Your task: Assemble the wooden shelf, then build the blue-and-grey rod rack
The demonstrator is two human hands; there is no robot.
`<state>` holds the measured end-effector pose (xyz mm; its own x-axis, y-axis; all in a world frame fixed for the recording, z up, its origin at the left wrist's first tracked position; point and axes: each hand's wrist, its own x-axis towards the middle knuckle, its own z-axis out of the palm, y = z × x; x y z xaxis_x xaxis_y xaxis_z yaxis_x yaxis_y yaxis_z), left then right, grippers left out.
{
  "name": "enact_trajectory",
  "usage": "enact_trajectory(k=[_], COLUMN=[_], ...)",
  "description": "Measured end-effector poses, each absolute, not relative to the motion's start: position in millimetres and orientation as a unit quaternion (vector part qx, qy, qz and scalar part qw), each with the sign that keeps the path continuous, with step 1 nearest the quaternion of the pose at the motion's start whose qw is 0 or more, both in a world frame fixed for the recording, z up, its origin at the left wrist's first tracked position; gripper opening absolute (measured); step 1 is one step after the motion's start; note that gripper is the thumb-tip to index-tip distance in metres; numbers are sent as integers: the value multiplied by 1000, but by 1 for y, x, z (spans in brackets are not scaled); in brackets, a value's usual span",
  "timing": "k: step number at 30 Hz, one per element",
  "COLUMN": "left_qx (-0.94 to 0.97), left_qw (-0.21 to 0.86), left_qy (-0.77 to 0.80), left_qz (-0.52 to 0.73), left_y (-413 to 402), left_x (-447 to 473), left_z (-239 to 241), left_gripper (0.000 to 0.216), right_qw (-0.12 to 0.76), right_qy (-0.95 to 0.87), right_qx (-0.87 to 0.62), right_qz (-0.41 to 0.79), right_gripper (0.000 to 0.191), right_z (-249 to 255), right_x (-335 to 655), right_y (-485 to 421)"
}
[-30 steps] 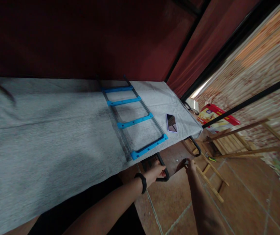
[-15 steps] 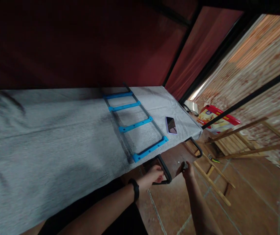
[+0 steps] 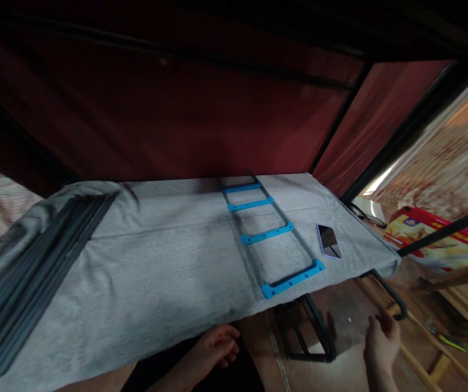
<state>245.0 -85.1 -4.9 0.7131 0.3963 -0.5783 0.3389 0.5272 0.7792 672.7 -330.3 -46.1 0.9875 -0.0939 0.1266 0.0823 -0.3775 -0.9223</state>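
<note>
No text can be read. The red and yellow box (image 3: 417,235) carries print, but it is too blurred.

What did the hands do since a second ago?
The left hand let go of the black frame and drew back toward the body. The right hand stays free. The blue rack and phone stayed on the cloth.

Dark red wall (image 3: 176,120); tiled floor (image 3: 348,375); grey-covered table (image 3: 156,261).
</note>
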Motion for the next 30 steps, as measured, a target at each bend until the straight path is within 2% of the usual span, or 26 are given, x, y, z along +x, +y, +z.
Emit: enact_trajectory(k=[5,9,12,16,18,22,27,30], left_qx=[469,434,414,404,397,405,419,391], left_qw=[748,753,765,778,783,782,757,763], left_qy=[457,466,455,439,440,440,463,466], left_qz=[106,165,190,199,187,175,193,216], left_y=[-71,-63,-57,-47,-42,-31,-23,-24], left_x=[214,215,221,228,232,247,277,294], left_z=[-1,7,1,-19,-29,-38,-18,2], left_gripper=[62,64,65,64,68,72,51,49], right_qw=[464,363,254,121,97,63,47,84], right_qy=[-259,-406,-422,-377,-373,-399,-386,-377], right_qx=[-841,-830,-863,-918,-923,-914,-921,-922], right_qz=[-103,-121,-110,-21,2,-27,-36,4], right_gripper=[56,55,53,47,43,36,29,27], right_z=[-23,-18,-23,-23,-21,-13,5,16], right_x=[676,683,691,701,706,713,717,717], right_y=[-244,-156,-112,-91,-90,-94,-96,-97])
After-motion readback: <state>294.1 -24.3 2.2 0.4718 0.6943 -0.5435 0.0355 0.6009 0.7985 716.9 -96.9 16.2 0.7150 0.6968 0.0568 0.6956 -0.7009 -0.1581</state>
